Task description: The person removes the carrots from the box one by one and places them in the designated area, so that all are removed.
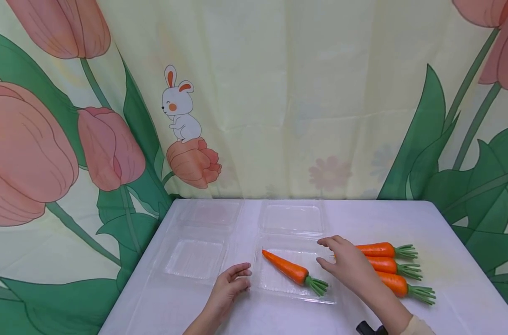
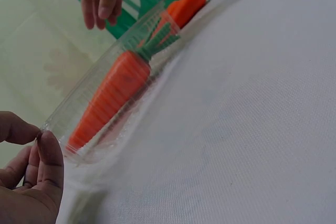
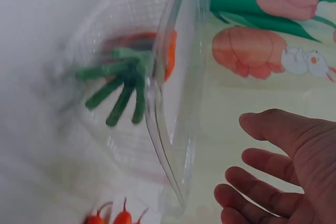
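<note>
A single orange carrot (image 1: pixel 289 267) with a green stalk lies slantwise inside a clear plastic box (image 1: pixel 265 281), whose lid (image 1: pixel 293 217) is laid back behind it. My left hand (image 1: pixel 226 291) is at the box's left side; in the left wrist view its thumb and forefinger pinch the rim. Above the box's right side, my right hand (image 1: pixel 350 263) holds nothing, its fingers loosely bent and apart. In the right wrist view, the same hand (image 3: pixel 278 171) is clear of the box wall, and the carrot's green stalk (image 3: pixel 123 82) shows through the plastic.
Three more carrots (image 1: pixel 388 266) lie side by side on the white table (image 1: pixel 450 232), right of the box and partly behind my right forearm. To the left sits another opened clear box (image 1: pixel 195 258). A black object (image 1: pixel 366 328) shows at the bottom edge. A tulip-printed curtain (image 1: pixel 254 93) hangs behind.
</note>
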`<state>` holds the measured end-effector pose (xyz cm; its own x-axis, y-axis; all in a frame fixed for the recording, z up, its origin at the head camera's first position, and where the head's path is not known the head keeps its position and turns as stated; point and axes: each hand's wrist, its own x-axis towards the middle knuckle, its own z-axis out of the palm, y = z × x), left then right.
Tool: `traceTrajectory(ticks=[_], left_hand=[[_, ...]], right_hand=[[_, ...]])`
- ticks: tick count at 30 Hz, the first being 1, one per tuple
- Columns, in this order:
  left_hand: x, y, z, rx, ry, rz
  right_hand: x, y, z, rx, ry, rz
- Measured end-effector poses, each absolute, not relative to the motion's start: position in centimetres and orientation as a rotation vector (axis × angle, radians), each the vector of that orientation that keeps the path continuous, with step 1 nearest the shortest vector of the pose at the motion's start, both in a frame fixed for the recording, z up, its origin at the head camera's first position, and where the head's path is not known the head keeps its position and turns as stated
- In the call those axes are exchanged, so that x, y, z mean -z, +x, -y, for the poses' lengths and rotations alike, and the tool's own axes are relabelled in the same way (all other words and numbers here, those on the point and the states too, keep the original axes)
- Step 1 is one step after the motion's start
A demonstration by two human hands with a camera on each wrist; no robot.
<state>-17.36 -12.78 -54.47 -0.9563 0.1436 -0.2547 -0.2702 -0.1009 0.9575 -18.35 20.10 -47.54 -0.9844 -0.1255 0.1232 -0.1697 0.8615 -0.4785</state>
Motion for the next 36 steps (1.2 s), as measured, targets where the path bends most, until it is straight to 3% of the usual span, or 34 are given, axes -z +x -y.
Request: traceTrajectory(ticks=[14,36], left_hand=[[54.6,-17.6,12.8,-2.13,-0.149,-1.888],[54.8,-17.6,12.9,-2.141,-0.132,-1.883]], right_hand=[[49.5,-18.6,-16.6,-0.79,0.236,3.07],[51.5,-18.7,-15.2,-0.759,0.277,3.129]])
